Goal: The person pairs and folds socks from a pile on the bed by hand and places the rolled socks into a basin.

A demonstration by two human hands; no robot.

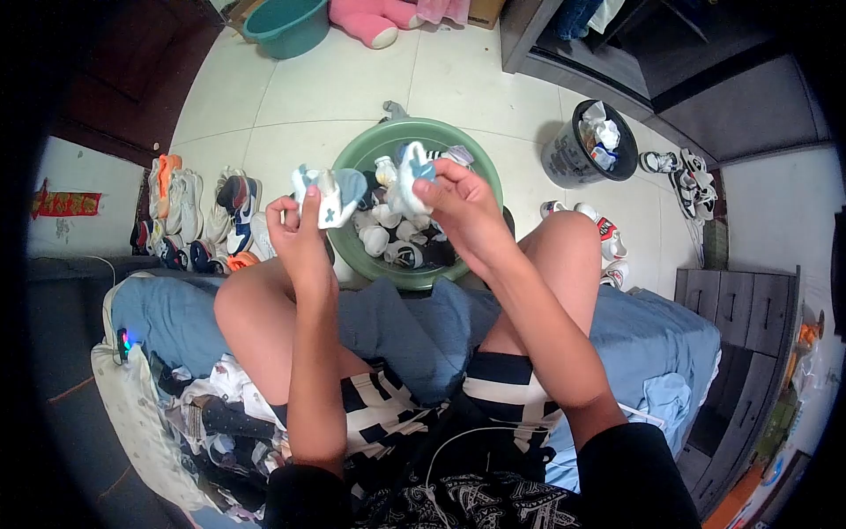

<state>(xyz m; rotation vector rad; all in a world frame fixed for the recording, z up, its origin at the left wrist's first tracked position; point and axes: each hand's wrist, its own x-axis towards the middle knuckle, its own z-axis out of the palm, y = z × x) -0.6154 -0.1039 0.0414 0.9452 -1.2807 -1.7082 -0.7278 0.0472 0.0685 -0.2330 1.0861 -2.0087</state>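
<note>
My left hand [300,242] is closed on a white sock with blue patches and a small blue cross [331,212], pinched between thumb and fingers. In my right hand [465,212] is a similar white and blue sock [406,187], bunched up and gripped by thumb and fingers. Both are held apart from each other, above a round green basin [345,251] on the floor between my knees. Several balled white, grey and black socks [374,240] lie in the basin, partly hidden by my hands.
Rows of shoes [189,207] stand at left. A black bin [568,159] with crumpled paper is at right, near more shoes [692,185]. A teal tub [286,26] and pink plush toy [374,18] are at the back. Clothes [225,432] pile on the bed [630,335].
</note>
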